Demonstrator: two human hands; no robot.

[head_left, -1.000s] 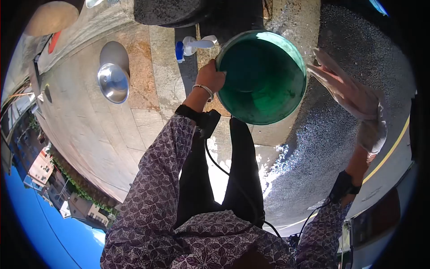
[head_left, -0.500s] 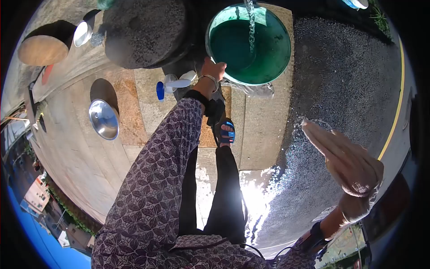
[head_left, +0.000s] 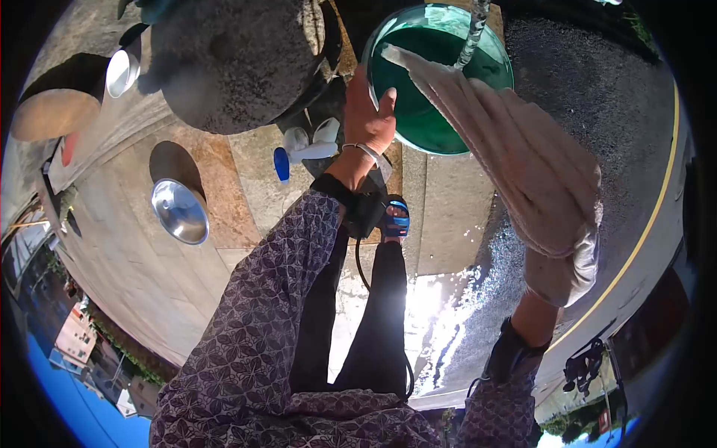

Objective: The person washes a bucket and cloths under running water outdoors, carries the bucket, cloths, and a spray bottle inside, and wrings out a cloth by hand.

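A green tub [head_left: 418, 140] of water stands at the top, with a stream of water [head_left: 473, 33] falling into it. My left hand [head_left: 369, 123] grips its near-left rim, thumb over the inside and fingers outside. On the right, my right hand [head_left: 562, 276] holds a wet, pale pinkish cloth [head_left: 515, 157]; the cloth covers most of its fingers. The cloth's far end stretches over the tub's opening. White bottles [head_left: 312, 149] and a blue-capped piece [head_left: 281, 163] lie left of my left hand.
A large dark round slab [head_left: 231, 63] is at the upper left. Farther left are a white bucket [head_left: 119, 73] and a round brown board [head_left: 56, 114]. A shiny metal bowl [head_left: 179, 211] sits on the paving. Wet asphalt [head_left: 545, 82] with a yellow line [head_left: 657, 216] runs along the right.
My right hand has moved up and left with the cloth, whose end is now over the tub. My left hand is still at the tub's rim, with its thumb now raised. The view has shifted slightly.
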